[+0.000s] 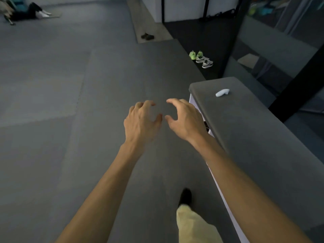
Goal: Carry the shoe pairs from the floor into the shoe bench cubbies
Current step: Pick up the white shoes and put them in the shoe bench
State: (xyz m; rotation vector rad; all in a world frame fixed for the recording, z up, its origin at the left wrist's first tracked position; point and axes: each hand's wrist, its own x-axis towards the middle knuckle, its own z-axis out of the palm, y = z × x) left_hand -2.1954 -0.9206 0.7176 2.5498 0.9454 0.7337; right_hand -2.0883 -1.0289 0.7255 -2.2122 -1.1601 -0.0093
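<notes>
Shoe pairs (201, 58) on floor (far), hands (142, 120) empty

A single head-worn wide-angle view looks forward and down over the grey floor (70, 102); the bench (254, 137) sits near right, far corners seemingly blurred.

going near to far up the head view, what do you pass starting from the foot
foot in a dark shoe → both hands, empty → white object on the bench top → white sneakers → neon green shoes → dark shoes
</notes>
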